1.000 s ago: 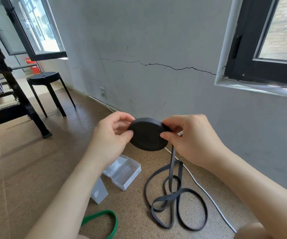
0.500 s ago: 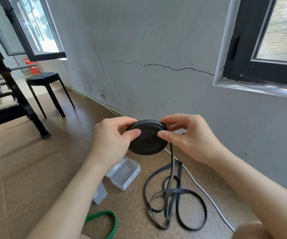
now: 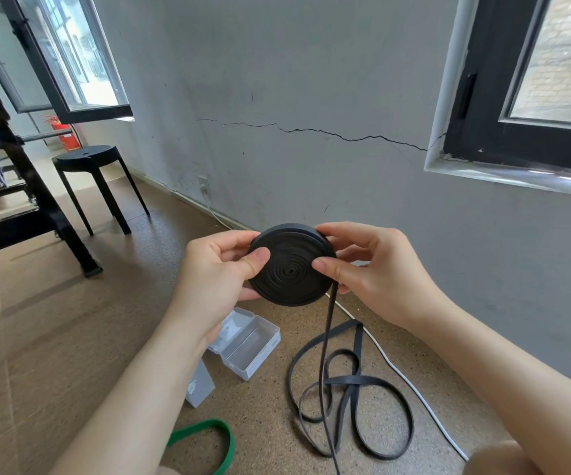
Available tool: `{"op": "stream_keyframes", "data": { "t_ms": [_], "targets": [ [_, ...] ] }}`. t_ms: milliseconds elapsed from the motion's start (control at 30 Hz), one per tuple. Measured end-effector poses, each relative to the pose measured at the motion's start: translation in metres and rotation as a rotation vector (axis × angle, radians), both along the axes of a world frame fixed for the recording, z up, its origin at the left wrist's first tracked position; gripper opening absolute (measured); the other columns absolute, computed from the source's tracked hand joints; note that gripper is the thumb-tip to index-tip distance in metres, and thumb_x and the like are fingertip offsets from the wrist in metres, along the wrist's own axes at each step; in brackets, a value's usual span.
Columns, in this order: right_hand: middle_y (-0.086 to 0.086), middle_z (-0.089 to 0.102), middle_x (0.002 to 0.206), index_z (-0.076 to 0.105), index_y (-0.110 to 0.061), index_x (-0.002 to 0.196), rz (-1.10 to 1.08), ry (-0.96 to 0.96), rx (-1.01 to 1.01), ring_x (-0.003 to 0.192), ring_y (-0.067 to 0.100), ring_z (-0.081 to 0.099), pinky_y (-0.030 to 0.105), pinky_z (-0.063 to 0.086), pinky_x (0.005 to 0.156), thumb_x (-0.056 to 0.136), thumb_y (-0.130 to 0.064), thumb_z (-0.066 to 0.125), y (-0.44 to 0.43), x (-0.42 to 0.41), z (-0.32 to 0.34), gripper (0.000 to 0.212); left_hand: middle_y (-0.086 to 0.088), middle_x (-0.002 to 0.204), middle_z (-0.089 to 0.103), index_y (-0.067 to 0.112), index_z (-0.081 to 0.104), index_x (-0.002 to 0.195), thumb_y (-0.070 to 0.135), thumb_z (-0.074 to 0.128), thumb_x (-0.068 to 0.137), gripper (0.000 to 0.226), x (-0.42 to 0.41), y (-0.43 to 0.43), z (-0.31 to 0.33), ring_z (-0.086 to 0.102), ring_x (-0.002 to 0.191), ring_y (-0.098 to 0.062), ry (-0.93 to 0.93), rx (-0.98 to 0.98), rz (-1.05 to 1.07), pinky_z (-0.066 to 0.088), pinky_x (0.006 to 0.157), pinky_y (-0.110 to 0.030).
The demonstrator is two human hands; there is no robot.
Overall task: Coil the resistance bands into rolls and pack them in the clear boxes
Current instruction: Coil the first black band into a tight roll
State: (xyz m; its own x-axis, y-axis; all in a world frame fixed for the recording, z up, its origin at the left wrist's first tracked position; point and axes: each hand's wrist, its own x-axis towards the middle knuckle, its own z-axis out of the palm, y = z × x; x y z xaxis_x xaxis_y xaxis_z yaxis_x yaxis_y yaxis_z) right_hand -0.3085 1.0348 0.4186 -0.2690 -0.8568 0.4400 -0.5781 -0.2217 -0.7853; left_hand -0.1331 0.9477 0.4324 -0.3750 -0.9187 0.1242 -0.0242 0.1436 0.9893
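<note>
Black rubber band, wound into a flat roll (image 3: 291, 267), is held up in the air between both hands, its spiral face turned toward the camera. The left hand (image 3: 212, 269) pinches the roll's left edge, with the thumb on the face and the fingers behind. The right hand (image 3: 376, 272) pinches the right edge the same way, thumb on the face and fingers curled round the rim.

From the roll's right side a loose tail (image 3: 352, 380) hangs down to the brown floor (image 3: 37, 337) and lies there in tangled loops. An open clear box (image 3: 243, 349) sits on the floor just below the left hand. A second clear box (image 3: 202, 385) is beside it, partly hidden by the left forearm. A green band (image 3: 208, 425) lies near the bottom edge. A black stool (image 3: 87, 156) stands well apart by the wall.
</note>
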Motion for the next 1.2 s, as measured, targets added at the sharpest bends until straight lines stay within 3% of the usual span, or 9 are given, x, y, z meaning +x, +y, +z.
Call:
{"op": "stream_keyframes", "data": {
  "t_ms": [100, 167, 267, 400, 567, 800, 933, 1033, 1200],
  "targets": [
    [-0.014, 0.070, 0.084, 0.070, -0.027, 0.111, -0.003, 0.042, 0.022, 0.079, 0.003, 0.067, 0.016, 0.053, 0.068, 0.081, -0.018, 0.075, 0.001, -0.001, 0.002, 0.031, -0.004, 0.091, 0.075, 0.015, 0.068, 0.099, 0.002, 0.059, 0.089, 0.018, 0.004, -0.001, 0.000, 0.071, 0.088, -0.019, -0.106, -0.006, -0.117, 0.061, 0.070, -0.039],
    [-0.019, 0.067, 0.079, 0.072, -0.025, 0.110, -0.011, 0.125, 0.048, 0.075, -0.004, 0.063, 0.009, 0.047, 0.066, 0.081, -0.017, 0.076, 0.003, 0.002, 0.004, 0.031, 0.008, 0.090, 0.073, 0.026, 0.069, 0.098, 0.003, 0.062, 0.088, 0.026, 0.006, -0.003, -0.001, 0.067, 0.089, -0.003, -0.307, -0.243, -0.126, 0.056, 0.077, -0.021],
    [-0.017, 0.066, 0.077, 0.075, -0.026, 0.104, 0.018, 0.269, 0.037, 0.078, 0.001, 0.060, 0.017, 0.048, 0.068, 0.080, -0.012, 0.074, 0.005, 0.007, 0.007, 0.028, 0.018, 0.096, 0.071, 0.034, 0.071, 0.104, 0.016, 0.069, 0.085, 0.027, 0.004, 0.004, 0.002, 0.061, 0.094, 0.008, -0.466, -0.511, -0.142, 0.047, 0.076, -0.005],
    [-0.014, 0.069, 0.078, 0.075, -0.029, 0.101, 0.053, 0.312, 0.030, 0.075, -0.001, 0.060, 0.017, 0.048, 0.067, 0.079, -0.012, 0.075, 0.005, 0.009, 0.008, 0.027, 0.018, 0.087, 0.073, 0.044, 0.072, 0.095, 0.024, 0.071, 0.082, 0.023, 0.001, 0.010, 0.002, 0.065, 0.086, 0.005, -0.455, -0.557, -0.095, 0.055, 0.077, -0.020],
    [-0.012, 0.072, 0.078, 0.070, -0.032, 0.088, 0.054, 0.056, 0.046, 0.071, -0.001, 0.067, 0.014, 0.053, 0.067, 0.074, -0.017, 0.082, 0.004, 0.010, 0.008, 0.025, 0.016, 0.081, 0.070, 0.030, 0.077, 0.094, 0.023, 0.076, 0.078, 0.018, 0.001, 0.009, 0.004, 0.066, 0.085, -0.007, -0.456, -0.605, 0.050, 0.057, 0.078, -0.031],
    [-0.018, 0.068, 0.072, 0.075, -0.025, 0.089, 0.029, 0.314, 0.093, 0.073, -0.010, 0.061, 0.007, 0.047, 0.066, 0.076, -0.017, 0.079, 0.007, 0.013, 0.009, 0.016, 0.016, 0.085, 0.071, 0.041, 0.069, 0.104, 0.029, 0.066, 0.086, 0.023, 0.005, 0.009, 0.004, 0.064, 0.087, -0.002, -0.660, -0.665, -0.197, 0.055, 0.077, -0.031],
    [-0.015, 0.071, 0.080, 0.071, -0.032, 0.093, 0.079, 0.100, 0.107, 0.076, -0.002, 0.067, 0.012, 0.052, 0.071, 0.074, -0.020, 0.082, 0.005, 0.009, 0.007, 0.026, 0.014, 0.076, 0.071, 0.034, 0.074, 0.095, 0.022, 0.070, 0.084, 0.017, 0.009, 0.006, 0.008, 0.064, 0.076, -0.002, -0.631, -0.660, -0.168, 0.054, 0.071, -0.028],
    [0.000, 0.072, 0.081, 0.071, -0.027, 0.091, 0.115, -0.039, 0.126, 0.072, 0.015, 0.070, 0.025, 0.057, 0.066, 0.075, -0.021, 0.081, 0.006, 0.001, 0.008, 0.020, 0.023, 0.070, 0.067, 0.028, 0.075, 0.089, 0.010, 0.074, 0.080, 0.020, 0.013, 0.001, 0.009, 0.064, 0.074, 0.005, -0.494, -0.586, -0.033, 0.051, 0.067, -0.010],
    [0.002, 0.072, 0.074, 0.073, -0.020, 0.086, 0.060, -0.111, 0.122, 0.063, 0.017, 0.067, 0.017, 0.049, 0.053, 0.075, -0.020, 0.081, 0.004, -0.001, 0.008, 0.013, 0.031, 0.064, 0.066, 0.040, 0.066, 0.074, 0.003, 0.073, 0.080, 0.038, 0.014, -0.004, 0.007, 0.066, 0.070, 0.007, -0.314, -0.418, 0.054, 0.051, 0.066, -0.009]
  ]
}}
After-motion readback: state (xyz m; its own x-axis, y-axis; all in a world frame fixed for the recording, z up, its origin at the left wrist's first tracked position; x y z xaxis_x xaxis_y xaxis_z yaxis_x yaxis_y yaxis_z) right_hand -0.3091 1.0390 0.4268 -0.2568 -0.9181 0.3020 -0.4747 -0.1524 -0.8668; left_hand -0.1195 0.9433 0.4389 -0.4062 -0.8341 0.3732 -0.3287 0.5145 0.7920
